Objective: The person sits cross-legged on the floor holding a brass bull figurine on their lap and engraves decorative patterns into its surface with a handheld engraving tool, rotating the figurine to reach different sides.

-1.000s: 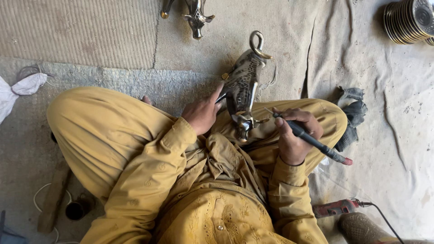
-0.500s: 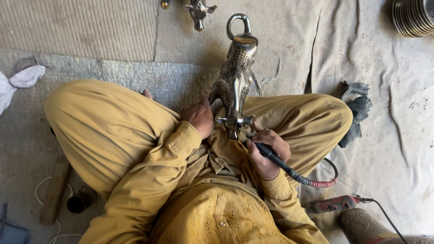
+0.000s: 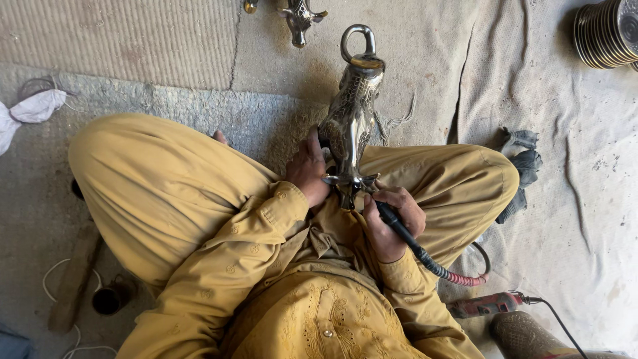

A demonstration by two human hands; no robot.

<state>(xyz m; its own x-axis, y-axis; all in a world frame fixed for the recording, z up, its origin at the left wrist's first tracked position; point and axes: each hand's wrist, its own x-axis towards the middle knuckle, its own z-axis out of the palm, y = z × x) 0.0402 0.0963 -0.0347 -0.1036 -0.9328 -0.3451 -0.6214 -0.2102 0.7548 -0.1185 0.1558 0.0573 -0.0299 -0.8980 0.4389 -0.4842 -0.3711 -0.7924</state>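
I sit cross-legged in mustard-yellow clothes. A shiny engraved metal animal figure (image 3: 351, 116) with a looped tail lies across my lap, pointing away from me. My left hand (image 3: 308, 169) grips its side near the lower end. My right hand (image 3: 389, 219) holds a black pen-like rotary handpiece (image 3: 397, 226) with its tip against the figure's lower end. A black flexible shaft with a red coiled section (image 3: 458, 276) runs from the tool to the right.
Another metal animal figure (image 3: 300, 14) lies at the top. A stack of metal plates (image 3: 608, 33) sits top right. A dark glove (image 3: 522, 169) lies by my right knee, a red power tool (image 3: 485, 304) lower right, white cloth (image 3: 30, 110) far left, a small cup (image 3: 109, 299) lower left.
The figure has turned more upright and come closer into my lap. My right hand has moved in from the right and brought the handpiece tip onto the figure's lower end.
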